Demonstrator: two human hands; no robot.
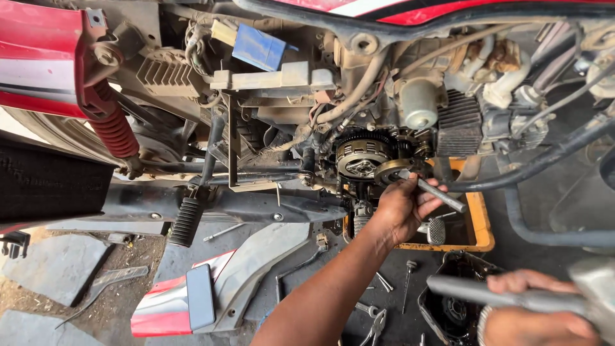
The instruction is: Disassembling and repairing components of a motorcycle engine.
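Observation:
My left hand [398,210] reaches up to the opened side of a motorcycle engine and grips a grey metal rod [443,196]. The rod's tip rests against a small round part [389,172] just right of the exposed clutch [360,157]. At the bottom right, my right hand [537,320] is wrapped around the grey pipe handle of a hammer [477,292]. Its blurred head sits at the frame's right edge, below and right of the rod.
An orange drain tray [482,225] lies under the engine. A black engine cover [448,309], pliers [377,327] and a screwdriver [408,274] lie on the ground. A red-white body panel [192,298], a footpeg [186,221] and a red shock spring [115,131] are at left.

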